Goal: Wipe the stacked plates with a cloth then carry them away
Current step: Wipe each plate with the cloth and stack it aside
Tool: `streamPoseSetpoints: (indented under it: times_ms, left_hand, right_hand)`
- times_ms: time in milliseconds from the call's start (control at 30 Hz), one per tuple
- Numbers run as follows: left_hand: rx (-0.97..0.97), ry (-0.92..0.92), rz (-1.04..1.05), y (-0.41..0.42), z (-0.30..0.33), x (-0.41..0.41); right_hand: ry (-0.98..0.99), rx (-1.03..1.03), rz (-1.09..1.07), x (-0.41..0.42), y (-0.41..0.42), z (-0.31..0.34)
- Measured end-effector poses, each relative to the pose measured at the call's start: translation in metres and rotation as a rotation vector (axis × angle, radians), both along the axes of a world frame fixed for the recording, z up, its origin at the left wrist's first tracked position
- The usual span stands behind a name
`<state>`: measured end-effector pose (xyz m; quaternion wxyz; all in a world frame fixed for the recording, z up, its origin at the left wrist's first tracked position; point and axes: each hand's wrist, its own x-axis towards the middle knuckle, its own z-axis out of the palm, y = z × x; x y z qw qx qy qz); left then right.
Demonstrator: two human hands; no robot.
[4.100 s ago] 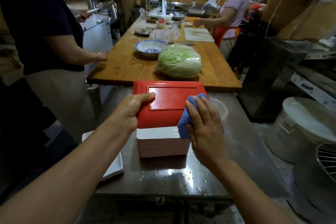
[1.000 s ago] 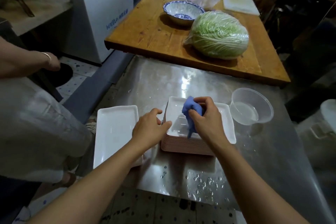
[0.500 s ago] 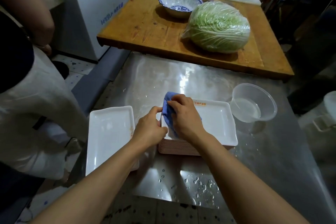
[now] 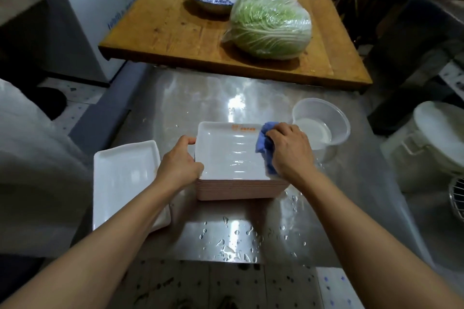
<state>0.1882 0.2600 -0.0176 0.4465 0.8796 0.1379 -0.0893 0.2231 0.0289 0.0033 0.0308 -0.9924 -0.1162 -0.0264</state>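
Two hands on plate stack [image 4: 233, 187]: left hand [image 4: 178, 167] fingers grasp its left rim; right hand [image 4: 288, 152] fingers clench blue cloth [image 4: 263, 144]. Clear plastic bowl [image 4: 324, 123] beside stack holds water.

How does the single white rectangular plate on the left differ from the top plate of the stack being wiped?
The single white rectangular plate lies flat on the steel table, untouched; the top white plate of the stack sits raised on pink-sided plates, gripped by the left hand and wiped by the right hand with a blue cloth. Only the top plate shows orange lettering. Both are white, rectangular and rimmed.
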Motion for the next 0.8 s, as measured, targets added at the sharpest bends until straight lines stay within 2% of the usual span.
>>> streamPoseSetpoints:
  times_ms: [167, 300, 433, 600, 733, 800]
  left_hand:
    - [0.006, -0.003, 0.03, -0.003, 0.002, -0.002]
    - [-0.027, -0.032, 0.054, -0.002, -0.002, -0.004]
    - [-0.232, -0.002, 0.048, 0.004, -0.005, -0.006]
    - [-0.413, 0.013, 0.001, 0.012, -0.009, -0.012]
    - [-0.407, -0.01, -0.024, 0.012, -0.011, -0.013]
    - [-0.367, -0.029, -0.03, 0.01, -0.012, -0.012]
  right_hand:
    - [0.045, 0.025, 0.027, -0.039, -0.012, 0.0]
    - [0.086, 0.159, 0.015, -0.07, -0.005, 0.004]
    - [0.149, 0.317, 0.087, -0.082, 0.029, 0.005]
    - [0.206, 0.373, 0.239, -0.077, 0.085, -0.004]
    - [0.213, 0.497, 0.201, -0.068, 0.1, -0.009]
    - [0.244, 0.47, 0.216, -0.056, 0.098, -0.009]
